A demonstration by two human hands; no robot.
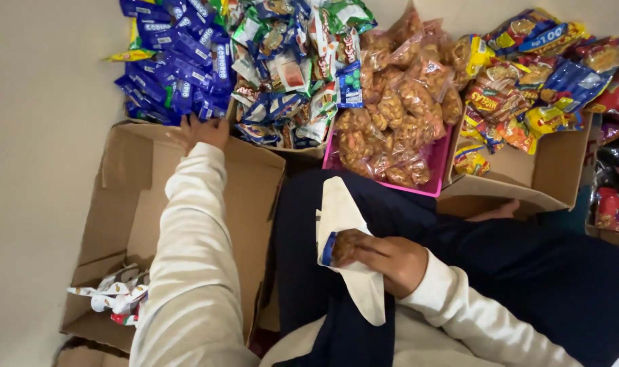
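Pale floor (31, 170) fills the left side, and no desk shows; everything sits low around a person in dark trousers. Farthest left is an open brown box (133, 197) with a few small white and red wrappers (116, 293) in its near corner. Over that box stretches the left hand (204, 130), at the end of a cream sleeve. It lies palm down at the edge of a heap of blue packs (180, 61), touching them, but I cannot tell if its fingers are closed on one or just resting there. These blue packs look small, light and shiny, so they may slip; pinching one by its sealed end would likely work best. Next comes a pile of mixed packs (289, 68), then a pink tray (440, 163) full of clear bags of nuts (397, 109). Those bags look soft and lumpy, and a hard squeeze could crush what is inside. Lower down, on the lap, the right hand (384, 261) has its fingers curled tight around a white bag (347, 238), held near the middle, with a nut pack and a bit of blue tucked in at its mouth. This bag looks thin, floppy and very light, so it needs holding at the opening to stay wide. Farthest right is another brown box (554, 170) heaped with yellow and red packs (526, 81).
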